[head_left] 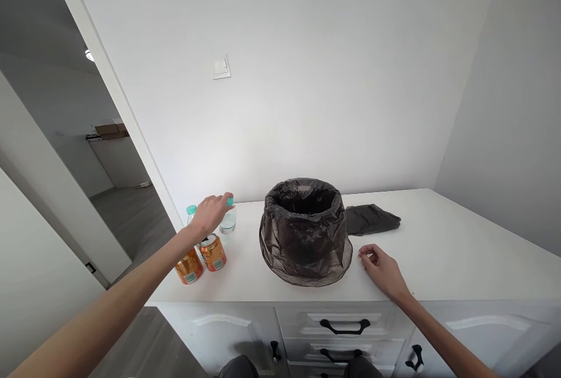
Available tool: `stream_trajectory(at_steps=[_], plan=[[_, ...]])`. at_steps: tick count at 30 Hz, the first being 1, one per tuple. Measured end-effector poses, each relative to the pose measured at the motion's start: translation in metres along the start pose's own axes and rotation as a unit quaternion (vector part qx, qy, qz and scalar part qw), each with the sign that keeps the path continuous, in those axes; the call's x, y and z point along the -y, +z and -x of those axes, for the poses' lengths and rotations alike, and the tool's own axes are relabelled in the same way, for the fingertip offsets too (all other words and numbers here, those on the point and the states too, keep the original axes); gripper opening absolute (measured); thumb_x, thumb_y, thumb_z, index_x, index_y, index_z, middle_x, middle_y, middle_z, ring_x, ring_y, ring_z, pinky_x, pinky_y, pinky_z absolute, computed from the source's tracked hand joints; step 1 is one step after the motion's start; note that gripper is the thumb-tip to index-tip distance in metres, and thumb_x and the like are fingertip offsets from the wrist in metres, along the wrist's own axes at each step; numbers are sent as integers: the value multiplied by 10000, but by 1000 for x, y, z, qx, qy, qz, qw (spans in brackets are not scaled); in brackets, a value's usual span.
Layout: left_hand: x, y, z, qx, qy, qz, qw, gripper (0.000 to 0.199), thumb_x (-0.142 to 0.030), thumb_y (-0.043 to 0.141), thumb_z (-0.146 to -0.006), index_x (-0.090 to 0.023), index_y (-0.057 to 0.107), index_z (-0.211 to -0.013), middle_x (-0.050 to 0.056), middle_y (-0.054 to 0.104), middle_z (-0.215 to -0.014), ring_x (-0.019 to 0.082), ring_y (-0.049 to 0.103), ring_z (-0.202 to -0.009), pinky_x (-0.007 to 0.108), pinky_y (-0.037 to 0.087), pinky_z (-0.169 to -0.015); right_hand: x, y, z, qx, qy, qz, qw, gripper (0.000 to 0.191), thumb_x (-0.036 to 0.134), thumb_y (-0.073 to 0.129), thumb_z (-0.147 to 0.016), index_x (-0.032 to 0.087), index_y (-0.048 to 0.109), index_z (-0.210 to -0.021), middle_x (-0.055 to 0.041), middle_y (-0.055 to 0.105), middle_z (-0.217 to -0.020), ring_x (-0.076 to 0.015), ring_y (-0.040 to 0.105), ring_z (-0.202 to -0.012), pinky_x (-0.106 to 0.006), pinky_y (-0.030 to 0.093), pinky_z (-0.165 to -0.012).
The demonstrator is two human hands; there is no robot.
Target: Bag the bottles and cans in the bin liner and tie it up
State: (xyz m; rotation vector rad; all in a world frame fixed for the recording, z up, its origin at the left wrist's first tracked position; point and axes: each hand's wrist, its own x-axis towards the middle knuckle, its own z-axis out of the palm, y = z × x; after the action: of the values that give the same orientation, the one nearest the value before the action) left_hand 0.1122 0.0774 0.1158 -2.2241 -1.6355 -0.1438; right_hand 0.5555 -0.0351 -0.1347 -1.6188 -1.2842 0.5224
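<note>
My left hand (210, 214) reaches over the cans from the left, its fingers closed around the green cap of a clear plastic bottle (228, 225). A second green-capped bottle (191, 211) stands behind my wrist, mostly hidden. Two orange drink cans, the nearer can (190, 267) and the other can (213, 253), stand upright below my left forearm. A bin (307, 238) lined with a black trash bag stands upright at the middle, the bag's edge folded down outside. Just right of it, my right hand (383, 271) rests low over the counter, fingers loosely curled, holding nothing visible.
A folded black plastic bag (371, 219) lies on the white countertop (442, 249), right of the bin. Below are drawers with black handles (345, 326). A light switch (221, 68) is on the wall behind. An open doorway is at the left.
</note>
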Motion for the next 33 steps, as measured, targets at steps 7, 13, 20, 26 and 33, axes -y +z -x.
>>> stream_trajectory(at_steps=[7, 13, 20, 26, 33], plan=[[-47, -121, 9, -311, 28, 187, 931, 403, -497, 438, -1051, -249, 470, -1366, 79, 719, -1253, 282, 707, -1132, 388, 535, -915, 1, 0, 0, 3, 2, -8, 1000, 267, 457, 517, -815, 252, 652, -922, -17, 742, -801, -224, 679, -703, -333, 499, -698], [-121, -164, 31, -243, 144, 257, 924, 313, -448, 507, -1032, -270, 515, -1289, 45, 742, -1149, 247, 734, -1052, 377, 551, -882, -1, 1, 0, 14, -9, 0, 1000, 255, 447, 501, -836, 253, 642, -924, -23, 731, -796, -230, 675, -708, -341, 493, -710], [-150, -109, 4, 11, 208, 217, 954, 308, -459, 538, -970, -271, 594, -1208, 29, 730, -900, 219, 682, -733, 325, 487, -658, 2, -2, -1, 6, -21, 0, 1000, 248, 439, 496, -838, 257, 650, -909, -16, 713, -743, -231, 667, -692, -341, 486, -696], [-148, -102, -15, 130, 207, 219, 945, 428, -583, 525, -954, -273, 683, -1203, 37, 759, -1014, 219, 699, -854, 307, 494, -708, 5, -3, 0, 6, -16, 2, 1000, 241, 429, 496, -837, 261, 659, -891, 1, 691, -713, -219, 652, -673, -326, 484, -683], [-130, -80, 11, 89, 173, 334, 922, 906, -720, 647, -838, -261, 377, -1571, 138, 457, -1602, 350, 513, -1402, 449, 479, -1091, 2, -3, 1, 6, -19, 4, 1000, 236, 419, 507, -825, 262, 671, -889, 2, 697, -718, -215, 641, -664, -316, 481, -670]])
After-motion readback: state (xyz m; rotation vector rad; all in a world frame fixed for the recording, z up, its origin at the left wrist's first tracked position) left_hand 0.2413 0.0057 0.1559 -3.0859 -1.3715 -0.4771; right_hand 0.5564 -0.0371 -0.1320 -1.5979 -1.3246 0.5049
